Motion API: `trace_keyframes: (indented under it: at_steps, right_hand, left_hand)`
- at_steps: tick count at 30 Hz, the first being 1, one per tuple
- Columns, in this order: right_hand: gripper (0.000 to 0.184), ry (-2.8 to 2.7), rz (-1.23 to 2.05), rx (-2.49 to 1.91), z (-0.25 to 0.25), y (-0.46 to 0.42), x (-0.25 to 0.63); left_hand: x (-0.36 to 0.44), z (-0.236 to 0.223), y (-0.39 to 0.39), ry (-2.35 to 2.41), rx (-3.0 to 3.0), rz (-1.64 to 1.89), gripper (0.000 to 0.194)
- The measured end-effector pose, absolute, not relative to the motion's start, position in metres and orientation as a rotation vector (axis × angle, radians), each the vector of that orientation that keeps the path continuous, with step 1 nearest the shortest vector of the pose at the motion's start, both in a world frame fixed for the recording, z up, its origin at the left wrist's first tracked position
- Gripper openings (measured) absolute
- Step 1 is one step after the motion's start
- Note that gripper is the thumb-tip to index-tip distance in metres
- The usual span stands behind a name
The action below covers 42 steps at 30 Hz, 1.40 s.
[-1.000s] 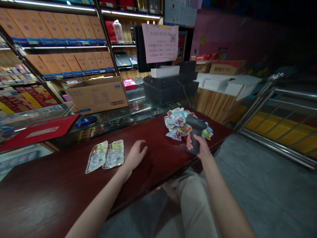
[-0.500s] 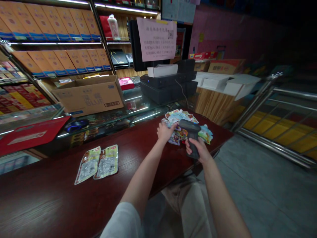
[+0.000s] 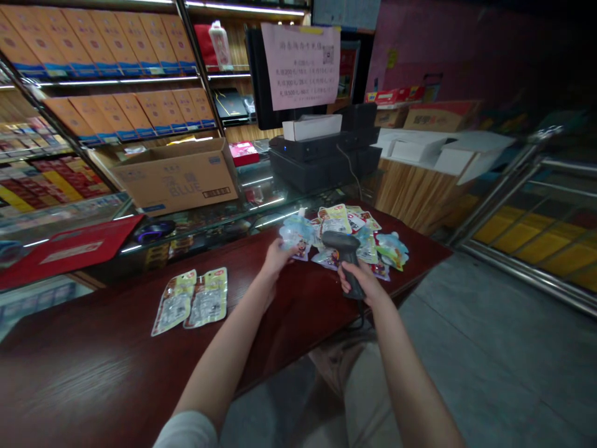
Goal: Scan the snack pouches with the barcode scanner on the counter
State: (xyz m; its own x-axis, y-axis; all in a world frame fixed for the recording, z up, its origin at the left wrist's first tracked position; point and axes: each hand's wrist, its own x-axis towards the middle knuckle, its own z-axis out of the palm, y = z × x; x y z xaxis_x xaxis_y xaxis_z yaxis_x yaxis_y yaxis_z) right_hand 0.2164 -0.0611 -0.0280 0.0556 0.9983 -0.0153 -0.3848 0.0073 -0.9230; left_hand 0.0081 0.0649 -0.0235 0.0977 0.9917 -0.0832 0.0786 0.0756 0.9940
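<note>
My right hand (image 3: 361, 281) is wrapped round the handle of a dark grey barcode scanner (image 3: 344, 249), its head tilted to the left. Between the fingers of my left hand (image 3: 277, 256) is a light blue snack pouch (image 3: 297, 230) with a spout-like tip, at the left side of the pile. Several snack packets (image 3: 336, 218) in mixed colours lie heaped behind and around the scanner. A blue and green pouch (image 3: 393, 250) sits at the pile's right edge. Apart on the left, two clear-fronted packets (image 3: 208, 298) lie side by side on the dark red table (image 3: 125, 367).
Behind the table runs a glass counter (image 3: 256, 214) bearing a cardboard box (image 3: 180, 177), a computer mouse (image 3: 153, 231) and a red mat (image 3: 69, 249). A black cash register (image 3: 321, 162) with a monitor stands further back. A metal railing (image 3: 508, 186) rises at the right.
My left hand has moved left, drawing the light blue pouch off the pile. The scanner has shifted slightly left in my right hand. The view has turned a little.
</note>
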Motion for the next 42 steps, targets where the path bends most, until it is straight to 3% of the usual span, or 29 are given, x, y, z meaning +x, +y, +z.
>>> trace_keyframes:
  at_steps: [7,10,17,29,38,42]
  right_hand:
    - [0.037,-0.946,1.529,-0.864,-0.026,-0.059,0.183]
    - [0.049,-0.993,1.572,-0.923,-0.028,-0.065,0.179]
    - [0.055,-0.933,1.577,-0.886,-0.036,-0.070,0.187]
    - [0.039,-0.986,1.598,-0.892,-0.032,-0.071,0.185]
    - [0.053,-0.942,1.598,-0.902,-0.033,-0.069,0.185]
    - [0.053,-0.917,1.582,-0.900,-0.032,-0.069,0.185]
  left_hand:
    - [-0.027,-0.051,0.054,1.264,1.088,1.320,0.033]
    - [-0.026,-0.059,0.057,1.283,1.118,1.296,0.036]
    - [-0.030,-0.067,0.064,1.364,1.318,1.266,0.040]
    - [-0.032,-0.064,0.060,1.365,1.395,1.268,0.034]
    - [-0.032,-0.064,0.062,1.393,1.418,1.238,0.040]
    - [-0.024,-0.060,0.057,1.335,1.309,1.237,0.054]
